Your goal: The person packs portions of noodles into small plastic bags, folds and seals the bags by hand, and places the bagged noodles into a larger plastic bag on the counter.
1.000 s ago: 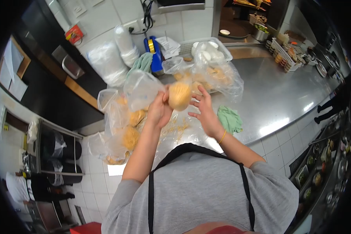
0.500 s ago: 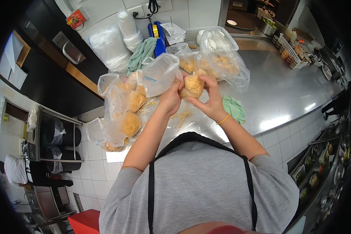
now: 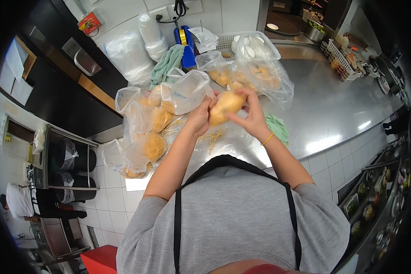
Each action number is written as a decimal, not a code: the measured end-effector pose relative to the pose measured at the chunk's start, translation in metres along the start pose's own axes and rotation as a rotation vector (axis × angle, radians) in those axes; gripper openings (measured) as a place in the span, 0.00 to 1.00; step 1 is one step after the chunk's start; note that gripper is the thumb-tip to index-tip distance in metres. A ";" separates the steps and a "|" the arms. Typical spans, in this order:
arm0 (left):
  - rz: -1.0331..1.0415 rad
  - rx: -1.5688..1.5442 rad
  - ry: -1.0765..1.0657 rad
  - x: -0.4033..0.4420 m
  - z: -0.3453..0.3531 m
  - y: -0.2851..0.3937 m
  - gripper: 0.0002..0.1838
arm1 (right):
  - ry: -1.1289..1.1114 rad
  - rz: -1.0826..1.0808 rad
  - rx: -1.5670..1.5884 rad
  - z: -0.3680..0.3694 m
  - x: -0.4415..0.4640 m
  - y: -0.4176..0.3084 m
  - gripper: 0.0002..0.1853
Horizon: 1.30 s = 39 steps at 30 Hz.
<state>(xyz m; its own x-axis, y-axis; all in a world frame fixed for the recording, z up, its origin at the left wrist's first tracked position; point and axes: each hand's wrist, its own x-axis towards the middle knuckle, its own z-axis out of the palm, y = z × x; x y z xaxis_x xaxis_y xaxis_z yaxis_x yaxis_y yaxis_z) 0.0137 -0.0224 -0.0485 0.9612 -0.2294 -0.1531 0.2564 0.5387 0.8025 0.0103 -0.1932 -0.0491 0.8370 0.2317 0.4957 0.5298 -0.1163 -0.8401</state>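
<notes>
Above the steel counter, my left hand (image 3: 201, 116) grips the twisted neck of a clear plastic bag (image 3: 189, 91) next to a bundle of thin yellow strands (image 3: 227, 107). The bundle looks bagged and is slightly blurred. My right hand (image 3: 251, 114), a yellow band at its wrist, holds the bundle's right side between thumb and fingers. Several bagged yellow bundles (image 3: 154, 146) lie to the left. Loose strands (image 3: 211, 138) are scattered on the counter below my hands. More bagged bundles (image 3: 262, 75) sit beyond my right hand.
A blue tape dispenser (image 3: 185, 48), a green cloth (image 3: 166, 66) and stacked clear bags (image 3: 129, 59) stand along the wall. Another green cloth (image 3: 276, 128) lies right of my hand. A white basket (image 3: 342, 61) sits at far right. A person (image 3: 20, 201) is at far left.
My right hand has come from open beside the bundle to holding it. The bundle has turned and now slants up to the right. The clear bag has swung out to the left of it.
</notes>
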 end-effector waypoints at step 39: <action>0.223 0.362 -0.151 -0.023 0.029 0.008 0.08 | -0.316 0.475 0.562 0.019 -0.020 0.033 0.19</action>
<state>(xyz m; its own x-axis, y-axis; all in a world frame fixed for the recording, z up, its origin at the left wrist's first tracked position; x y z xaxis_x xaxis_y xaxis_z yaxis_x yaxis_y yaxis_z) -0.0088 -0.0364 -0.0218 0.9565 -0.2700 0.1109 -0.0333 0.2764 0.9605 0.0084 -0.1834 -0.0907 0.8326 0.5523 0.0423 -0.0919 0.2130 -0.9727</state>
